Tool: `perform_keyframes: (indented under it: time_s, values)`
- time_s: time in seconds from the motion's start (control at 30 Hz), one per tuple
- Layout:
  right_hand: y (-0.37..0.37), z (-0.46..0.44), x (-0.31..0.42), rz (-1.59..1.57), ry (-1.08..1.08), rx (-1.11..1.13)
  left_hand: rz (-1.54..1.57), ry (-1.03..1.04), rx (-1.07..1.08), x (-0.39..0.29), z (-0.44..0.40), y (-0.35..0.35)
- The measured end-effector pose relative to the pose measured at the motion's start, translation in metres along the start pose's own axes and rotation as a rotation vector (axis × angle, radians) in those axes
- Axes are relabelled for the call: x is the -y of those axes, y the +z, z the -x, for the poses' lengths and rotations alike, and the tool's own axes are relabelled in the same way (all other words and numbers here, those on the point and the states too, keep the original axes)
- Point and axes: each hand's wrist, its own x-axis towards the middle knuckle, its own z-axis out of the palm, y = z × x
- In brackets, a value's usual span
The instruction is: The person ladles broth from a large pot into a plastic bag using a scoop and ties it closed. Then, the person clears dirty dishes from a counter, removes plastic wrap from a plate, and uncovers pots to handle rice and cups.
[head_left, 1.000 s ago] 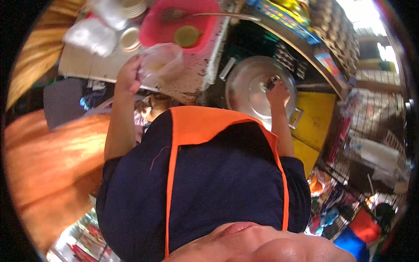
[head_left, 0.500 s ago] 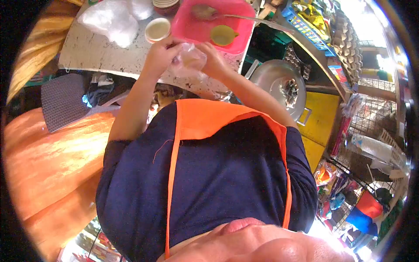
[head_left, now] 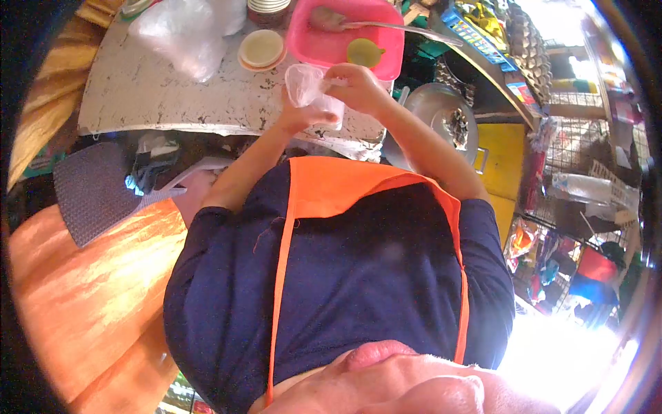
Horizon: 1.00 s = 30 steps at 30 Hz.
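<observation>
A small clear plastic bag (head_left: 302,84) is between my two hands, near the front of the table, its mouth spread into a rounded opening. Around its lower part my left hand (head_left: 303,119) is closed, thumb reaching to the right. My right hand (head_left: 357,88) has its fingers bent at the bag's upper right edge, closed on the plastic. Just beyond the hands stands a pale round tub or bowl (head_left: 262,50). The pink basin (head_left: 298,41) behind my right hand contains a long-handled ladle (head_left: 386,25) and a yellow-green cup (head_left: 364,52).
Bunched clear plastic bags (head_left: 181,38) lie on the worn white table (head_left: 152,103), near stacked bowls (head_left: 269,7). Right of the table sits a metal pan (head_left: 431,114). A blue basket (head_left: 476,34) and egg trays (head_left: 531,48) rest on a shelf. Orange cloth (head_left: 89,290) hangs left.
The plastic bag's mouth has spread wider. My left hand has shifted down and right to hold the bag from below, and my right hand has moved to its upper edge.
</observation>
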Motion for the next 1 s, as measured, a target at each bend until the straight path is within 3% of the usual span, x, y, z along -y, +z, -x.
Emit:
perform_keyframes:
  time_s: [0.07, 0.13, 0.2, 0.27, 0.3, 0.33, 0.4, 0.43, 0.53, 0.57, 0.6, 0.63, 0.67, 0.7, 0.73, 0.8, 0.83, 0.9, 0.93, 0.97, 1.0]
  values:
    - [0.0, -0.004, 0.006, 0.102, 0.016, 0.02, 0.013, -0.093, 0.072, 0.011, -0.009, 0.014]
    - [-0.001, -0.012, 0.015, 0.258, -0.032, -0.028, -0.68, 0.021, -0.285, -0.009, -0.017, 0.025]
    - [-0.007, -0.012, 0.029, 0.296, 0.071, -0.029, -0.79, 0.015, -0.239, 0.003, -0.024, 0.024]
    - [-0.005, -0.008, 0.047, 0.765, -0.337, -0.295, -0.651, 0.045, -0.207, 0.008, -0.028, 0.023]
    - [-0.003, -0.003, 0.061, 1.053, -0.318, 0.026, -0.731, 0.008, -0.186, 0.01, -0.031, 0.021]
    - [0.003, -0.005, 0.049, 1.053, -0.312, 0.022, -0.845, -0.057, -0.14, 0.01, -0.03, 0.02]
    - [0.019, -0.01, 0.004, 1.246, -0.99, 0.194, -1.044, -0.181, -0.001, 0.01, -0.039, 0.014]
    - [0.022, -0.013, -0.01, 1.247, -0.984, 0.19, -1.106, -0.232, 0.072, 0.009, -0.04, 0.012]
    - [0.02, -0.022, -0.028, 1.686, -0.501, 0.27, -0.891, -0.188, 0.141, -0.005, -0.041, 0.005]
    - [0.02, -0.024, -0.03, 1.578, -0.305, 0.394, -0.73, -0.144, 0.148, -0.01, -0.038, 0.003]
    - [0.016, -0.022, -0.023, 1.576, -0.303, 0.392, -0.574, -0.101, 0.151, -0.018, -0.036, 0.002]
    - [0.012, -0.017, -0.017, 1.491, -0.152, 0.438, -0.417, -0.06, 0.161, -0.027, -0.034, 0.0]
    - [0.008, -0.013, -0.014, 1.399, -0.004, 0.48, -0.618, 0.001, 0.278, -0.037, -0.036, 0.0]
    - [0.005, -0.01, -0.017, 1.393, 0.002, 0.474, -0.818, 0.065, 0.396, -0.05, -0.037, 0.0]
    - [0.003, -0.007, -0.021, 1.276, 0.012, 0.492, -0.822, 0.068, 0.407, -0.067, -0.038, 0.003]
    - [-0.004, 0.001, -0.023, 1.151, 0.041, 0.49, -1.074, -0.122, 0.37, -0.099, -0.037, 0.014]
    - [-0.01, 0.006, -0.018, 1.091, 0.058, 0.509, -1.082, -0.104, 0.393, -0.108, -0.035, 0.018]
    - [-0.021, 0.027, -0.01, 0.96, 0.125, 0.455, -1.332, 0.364, 0.171, -0.124, -0.03, 0.023]
    - [-0.032, 0.043, 0.002, 0.827, 0.087, 0.369, -1.221, 0.299, 0.244, -0.13, -0.028, 0.026]
    - [-0.03, 0.052, -0.027, 0.751, 0.042, 0.431, -1.103, 0.255, 0.329, -0.136, -0.029, 0.03]
    - [-0.035, 0.069, -0.017, 0.754, 0.084, 0.439, -1.064, 0.34, 0.538, -0.159, -0.025, 0.036]
